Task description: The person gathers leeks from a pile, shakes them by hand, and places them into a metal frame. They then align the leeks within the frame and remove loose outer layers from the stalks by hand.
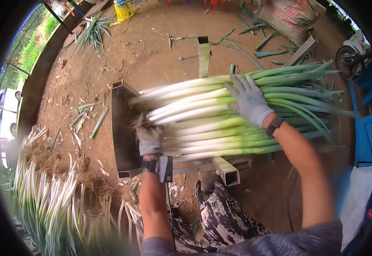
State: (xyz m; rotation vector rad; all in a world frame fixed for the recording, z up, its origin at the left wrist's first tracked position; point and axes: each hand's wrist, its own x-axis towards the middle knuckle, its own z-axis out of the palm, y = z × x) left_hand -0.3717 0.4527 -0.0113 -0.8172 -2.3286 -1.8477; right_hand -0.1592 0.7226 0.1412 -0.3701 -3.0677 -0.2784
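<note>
Left hand (150,141) looks curled at the root ends of the leeks (211,109), can't tell how tightly, while my right hand (249,100) lies flat across their green part, leeks right under it

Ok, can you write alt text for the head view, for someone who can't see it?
Leeks lie side by side across a metal rack, the gloved left hand at their root ends and the gloved right hand spread on top where white turns green. More leeks are heaped at lower left on the dirt floor.
</note>
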